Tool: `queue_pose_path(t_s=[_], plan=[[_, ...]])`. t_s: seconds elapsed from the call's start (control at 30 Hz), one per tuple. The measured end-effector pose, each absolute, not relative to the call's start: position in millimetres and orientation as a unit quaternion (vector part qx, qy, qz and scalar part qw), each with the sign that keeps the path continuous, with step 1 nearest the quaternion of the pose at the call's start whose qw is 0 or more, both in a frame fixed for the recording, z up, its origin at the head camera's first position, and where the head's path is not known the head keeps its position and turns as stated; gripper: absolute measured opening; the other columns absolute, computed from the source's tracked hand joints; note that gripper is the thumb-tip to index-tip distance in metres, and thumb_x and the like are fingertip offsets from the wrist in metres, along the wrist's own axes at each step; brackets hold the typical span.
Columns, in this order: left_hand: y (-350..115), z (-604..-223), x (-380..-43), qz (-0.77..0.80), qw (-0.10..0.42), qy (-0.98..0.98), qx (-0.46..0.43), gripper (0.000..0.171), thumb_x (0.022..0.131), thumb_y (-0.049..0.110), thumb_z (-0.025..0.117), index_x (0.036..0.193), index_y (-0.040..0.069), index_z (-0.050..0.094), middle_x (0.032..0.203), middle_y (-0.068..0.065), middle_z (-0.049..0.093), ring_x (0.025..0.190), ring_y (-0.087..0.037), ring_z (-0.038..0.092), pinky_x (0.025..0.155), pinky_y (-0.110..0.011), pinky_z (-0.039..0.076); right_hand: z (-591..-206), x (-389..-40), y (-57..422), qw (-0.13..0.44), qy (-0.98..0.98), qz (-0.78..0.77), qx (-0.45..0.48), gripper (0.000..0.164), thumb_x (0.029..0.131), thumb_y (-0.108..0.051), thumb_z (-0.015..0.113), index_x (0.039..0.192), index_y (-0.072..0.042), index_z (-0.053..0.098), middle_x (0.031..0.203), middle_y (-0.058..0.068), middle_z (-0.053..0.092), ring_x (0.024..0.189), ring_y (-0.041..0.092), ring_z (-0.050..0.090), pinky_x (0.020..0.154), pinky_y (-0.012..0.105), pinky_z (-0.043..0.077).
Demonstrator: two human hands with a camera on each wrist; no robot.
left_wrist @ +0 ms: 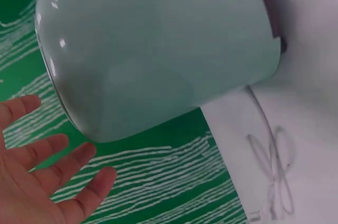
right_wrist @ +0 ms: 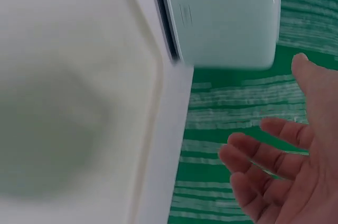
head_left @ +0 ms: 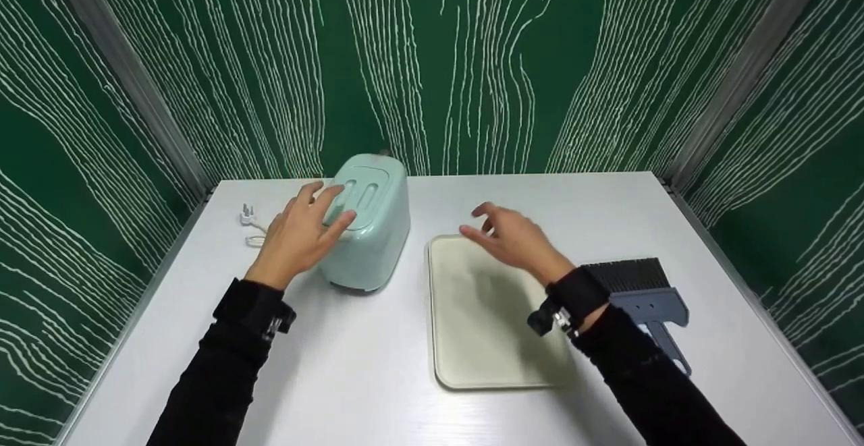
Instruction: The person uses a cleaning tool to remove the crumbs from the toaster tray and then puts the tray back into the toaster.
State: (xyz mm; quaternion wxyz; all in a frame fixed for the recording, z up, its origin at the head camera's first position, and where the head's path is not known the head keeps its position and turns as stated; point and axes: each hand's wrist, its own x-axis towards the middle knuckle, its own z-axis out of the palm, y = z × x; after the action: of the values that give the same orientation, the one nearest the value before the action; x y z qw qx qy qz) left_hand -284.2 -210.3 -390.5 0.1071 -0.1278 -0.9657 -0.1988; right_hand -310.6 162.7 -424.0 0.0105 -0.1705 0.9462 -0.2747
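A mint-green toaster [head_left: 381, 247] with two slots in its top stands upright on the left half of the table. Over its near left edge hovers my left hand [head_left: 297, 237], fingers spread and nothing held. The left wrist view puts those fingers [left_wrist: 50, 145] beside the toaster's upper end; whether any touches it I cannot tell. My right hand [head_left: 520, 240] is in the air over the far end of a cream tray [head_left: 486, 345], its fingers loosely bent around nothing. In the right wrist view a gap separates the right hand [right_wrist: 296, 166] from the toaster [right_wrist: 227, 18].
A blue-grey brush [head_left: 651, 308] with dark bristles lies right of the tray, partly behind my right forearm. Left of the toaster are its white plug [head_left: 248, 216] and bundled cord [head_left: 255, 241]. Green walls with white lines enclose the white table [head_left: 364, 372].
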Motion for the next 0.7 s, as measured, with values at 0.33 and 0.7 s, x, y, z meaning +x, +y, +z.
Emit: queue_pose_path(t_s=[0.33,0.7], plan=[[-205,-423,-246,-0.203,0.183,-0.948,-0.165,0.067,0.103,0.056,0.067,0.158,0.020,0.052,0.171,-0.022,0.034,0.149,-0.049,0.047,0.113,-0.067,0.048,-471,-257,92,0.071,0.895,-0.376,-0.229,0.036,0.104,-0.042,0.071,0.115,-0.008,0.072,0.085,0.006,0.076,0.069,0.010,0.065,0.066,0.031,0.055],[-206,-446,-246,-0.237,0.205,-0.941,-0.128,0.069,0.100,0.045,0.076,0.159,0.018,0.050,0.173,-0.022,0.030,0.149,-0.050,0.048,0.114,-0.068,0.047,-517,-223,28,0.181,0.825,-0.506,-0.173,0.032,0.104,-0.039,0.071,0.102,-0.008,0.072,0.073,0.012,0.076,0.059,0.021,0.073,0.055,0.024,0.054]])
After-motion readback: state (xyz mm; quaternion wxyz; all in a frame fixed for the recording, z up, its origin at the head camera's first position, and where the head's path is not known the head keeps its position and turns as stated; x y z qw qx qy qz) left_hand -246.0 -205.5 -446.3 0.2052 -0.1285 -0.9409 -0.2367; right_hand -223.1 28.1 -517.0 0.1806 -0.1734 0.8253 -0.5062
